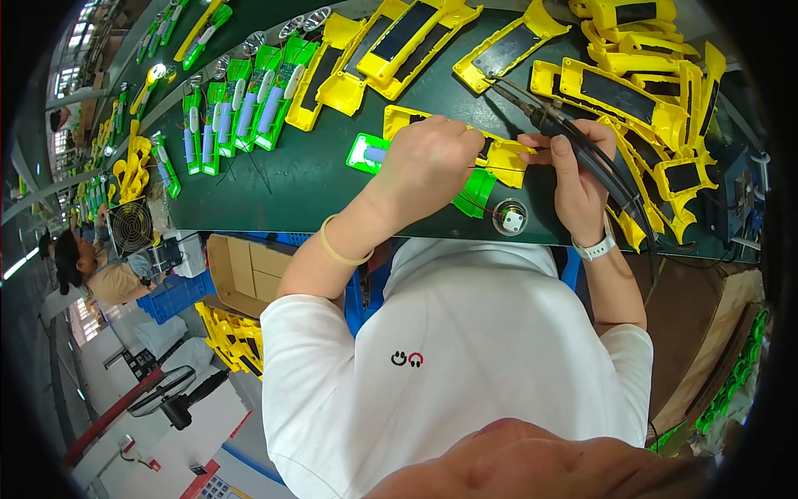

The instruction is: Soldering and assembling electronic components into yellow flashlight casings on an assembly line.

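Observation:
My left hand is closed, its knuckles up, over a yellow plastic shell; what its fingers grip is hidden. From under it show a green housing with a pale blue cell and another green part. My right hand is closed around a black soldering iron, whose tip points toward the far left. Its thumb and fingertips come together beside the yellow shell's right end. Thin wires run between the hands and down to a round silver lamp head near the table's front edge.
Green housings with cells and lamp heads stand in a row at far left. Yellow shells with dark panels pile up at right, others at the back. Below left is a cardboard box. Another person sits farther left.

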### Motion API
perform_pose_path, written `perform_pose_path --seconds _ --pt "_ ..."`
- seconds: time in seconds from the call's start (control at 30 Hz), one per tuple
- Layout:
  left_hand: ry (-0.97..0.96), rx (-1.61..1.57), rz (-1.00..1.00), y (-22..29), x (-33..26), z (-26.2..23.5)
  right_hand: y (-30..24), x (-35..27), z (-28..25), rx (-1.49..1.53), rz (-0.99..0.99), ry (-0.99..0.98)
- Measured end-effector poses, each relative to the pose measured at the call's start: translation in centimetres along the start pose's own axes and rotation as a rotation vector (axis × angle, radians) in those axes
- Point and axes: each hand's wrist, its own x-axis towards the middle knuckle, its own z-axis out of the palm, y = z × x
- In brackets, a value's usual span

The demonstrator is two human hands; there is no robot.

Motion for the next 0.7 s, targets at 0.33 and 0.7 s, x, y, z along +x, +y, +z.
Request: perform_pose_path --seconds 0.33,0.7 --pt "-0.066 -1.06 -0.796 1.9 -3.2 -6.0 0.0 -0.1 -0.2 -0.084 -0.021 0.004" --pt "0.237 -0.784 -0.284 -2.8 -5.1 -4.0 -1.0 0.1 3.3 0.097 0.123 0.029"
